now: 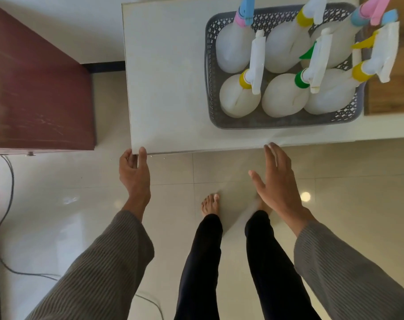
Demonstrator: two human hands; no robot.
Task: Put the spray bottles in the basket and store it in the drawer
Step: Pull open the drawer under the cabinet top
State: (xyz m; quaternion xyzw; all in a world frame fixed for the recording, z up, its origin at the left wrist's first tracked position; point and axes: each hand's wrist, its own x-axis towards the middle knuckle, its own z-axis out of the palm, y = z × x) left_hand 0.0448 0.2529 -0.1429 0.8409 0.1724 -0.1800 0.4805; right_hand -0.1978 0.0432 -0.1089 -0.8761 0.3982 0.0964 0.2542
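Six white plastic spray bottles already sit in the grey perforated plastic basket on the white tabletop, so only drawer storage looks left; left hand grips the tabletop's corner, right hand spread wide, empty.

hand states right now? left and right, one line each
Left hand: closed on the near left corner of the white table.
Right hand: open, fingers spread, holding nothing, at the table's near edge.

left hand curled, right hand flat — fingers spread
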